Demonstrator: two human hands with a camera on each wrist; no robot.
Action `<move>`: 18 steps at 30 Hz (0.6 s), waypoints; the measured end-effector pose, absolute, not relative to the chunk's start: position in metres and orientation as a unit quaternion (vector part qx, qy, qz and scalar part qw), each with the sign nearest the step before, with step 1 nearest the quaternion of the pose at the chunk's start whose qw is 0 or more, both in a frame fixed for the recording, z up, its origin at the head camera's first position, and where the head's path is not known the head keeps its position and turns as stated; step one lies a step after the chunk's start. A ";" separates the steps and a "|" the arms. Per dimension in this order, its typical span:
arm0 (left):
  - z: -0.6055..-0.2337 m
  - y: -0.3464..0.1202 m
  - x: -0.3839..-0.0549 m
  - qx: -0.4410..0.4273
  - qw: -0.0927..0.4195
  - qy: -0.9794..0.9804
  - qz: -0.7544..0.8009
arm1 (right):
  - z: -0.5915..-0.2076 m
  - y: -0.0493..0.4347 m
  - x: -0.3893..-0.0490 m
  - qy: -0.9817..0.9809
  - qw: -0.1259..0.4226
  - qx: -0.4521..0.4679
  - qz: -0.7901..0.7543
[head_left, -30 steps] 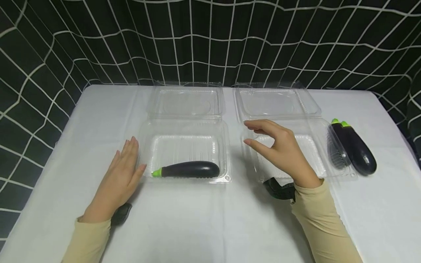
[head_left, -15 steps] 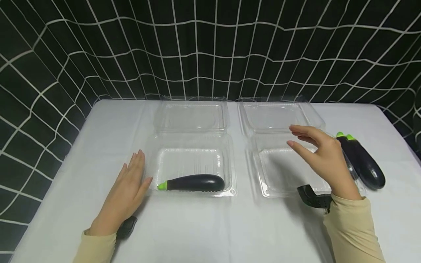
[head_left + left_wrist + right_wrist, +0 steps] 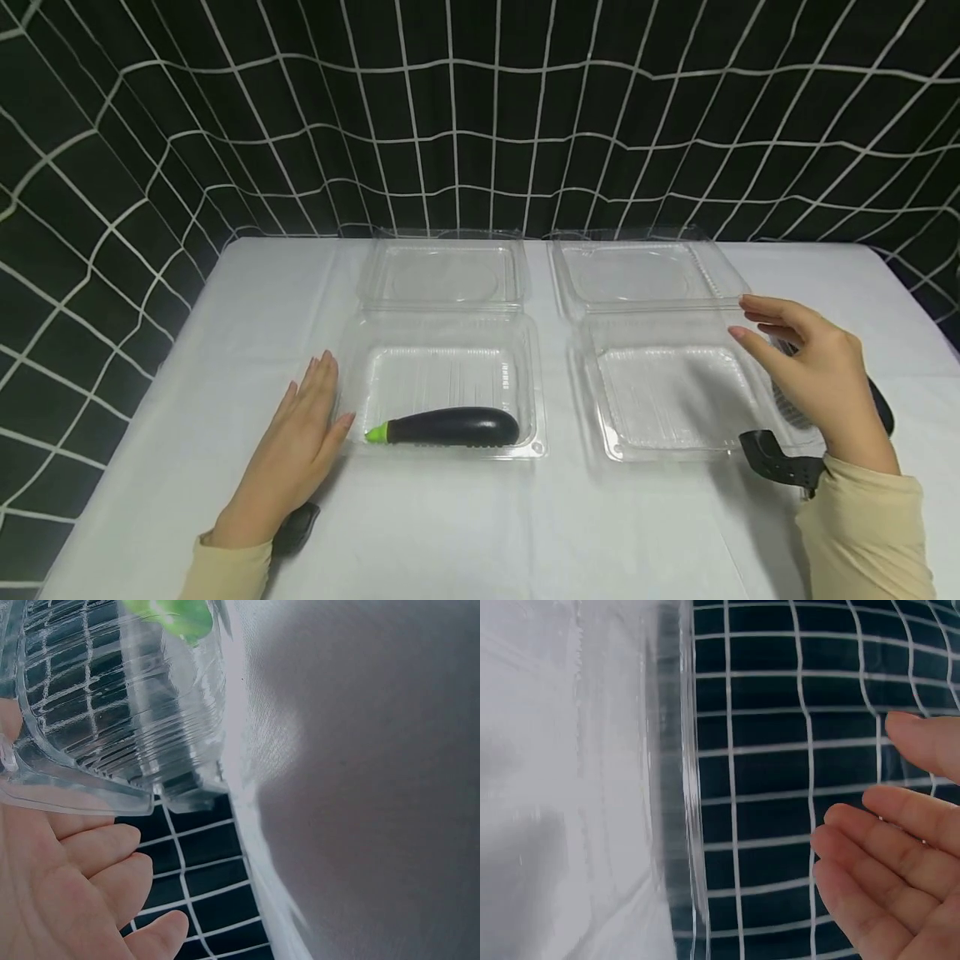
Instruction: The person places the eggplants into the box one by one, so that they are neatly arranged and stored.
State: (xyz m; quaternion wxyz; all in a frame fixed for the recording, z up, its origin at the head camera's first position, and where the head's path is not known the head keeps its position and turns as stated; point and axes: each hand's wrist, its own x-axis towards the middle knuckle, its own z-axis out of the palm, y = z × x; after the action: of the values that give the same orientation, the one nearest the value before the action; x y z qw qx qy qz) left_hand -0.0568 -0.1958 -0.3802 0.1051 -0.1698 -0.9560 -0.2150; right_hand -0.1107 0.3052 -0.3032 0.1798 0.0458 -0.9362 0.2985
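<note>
In the head view my left hand (image 3: 288, 458) lies with straight fingers beside the left edge of an open clear plastic clamshell container (image 3: 538, 392). Inside that container an eggplant (image 3: 453, 427) with a green stem lies along the front wall. The left wrist view shows the fingers right at the container's rim, with the green stem (image 3: 176, 616) seen through the plastic. My right hand (image 3: 821, 383) hovers over the right edge of a second open clamshell container (image 3: 667, 396), thumb and fingers apart, holding nothing. Behind it, eggplants (image 3: 883, 408) on the table are mostly hidden.
Both containers have their lids (image 3: 446, 275) folded back toward the table's far edge. A white cloth covers the table (image 3: 420, 533). Dark cloth with white netting (image 3: 480, 108) stands behind and at the sides.
My right hand has moved right, from above the right container to its right edge, and now covers most of the loose eggplants. The left hand stays by the left container. The head view has shifted slightly.
</note>
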 end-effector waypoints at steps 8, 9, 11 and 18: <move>-0.381 -0.195 -0.055 -0.172 0.116 -0.954 -0.215 | -0.305 0.341 -0.110 -0.946 0.181 -0.035 0.269; -0.381 -0.195 -0.055 -0.172 0.116 -0.954 -0.215 | -0.305 0.344 -0.110 -0.945 0.183 -0.041 0.268; -0.381 -0.195 -0.055 -0.172 0.115 -0.954 -0.215 | -0.303 0.349 -0.108 -0.940 0.183 -0.044 0.284; -0.380 -0.194 -0.056 -0.171 0.113 -0.955 -0.216 | -0.305 0.363 -0.104 -0.940 0.174 -0.079 0.284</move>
State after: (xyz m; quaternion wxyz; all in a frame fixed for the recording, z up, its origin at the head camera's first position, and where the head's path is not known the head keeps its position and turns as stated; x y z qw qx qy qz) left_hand -0.0559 -0.1943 -0.3797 0.1127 -0.1713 -0.9547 -0.2158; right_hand -0.1036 0.3625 -0.3047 0.1738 -0.0792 -0.9396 0.2842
